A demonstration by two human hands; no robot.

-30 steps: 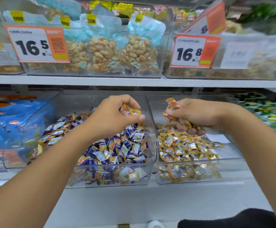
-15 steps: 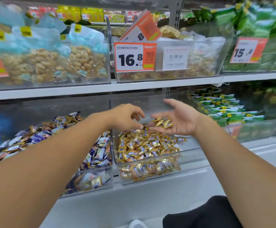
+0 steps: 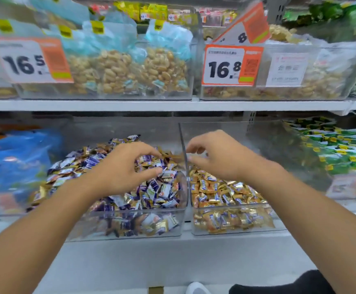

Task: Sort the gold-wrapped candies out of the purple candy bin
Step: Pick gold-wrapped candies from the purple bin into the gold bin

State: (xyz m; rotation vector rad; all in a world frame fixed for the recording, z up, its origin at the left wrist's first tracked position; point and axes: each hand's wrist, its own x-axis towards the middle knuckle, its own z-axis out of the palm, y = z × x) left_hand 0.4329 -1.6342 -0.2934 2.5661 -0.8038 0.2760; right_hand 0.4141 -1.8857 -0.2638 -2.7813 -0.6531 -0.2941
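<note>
Gold candies (image 3: 166, 153) sit mixed through the purple bin (image 3: 128, 228) at centre frame, where the left hand (image 3: 122, 168), curled, seemingly empty, could grab purple ones; right hand (image 3: 217, 155) hovers loosely curled.

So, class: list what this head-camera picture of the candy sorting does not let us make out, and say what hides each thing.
1. Whether the left hand pinches a candy: its curled fingers cover the purple candy bin.
2. What the right hand holds, if anything: the palm faces away.
3. Small print on the 16.8 price tag: blurred.
4. The blue bags: smeared by motion blur.
</note>
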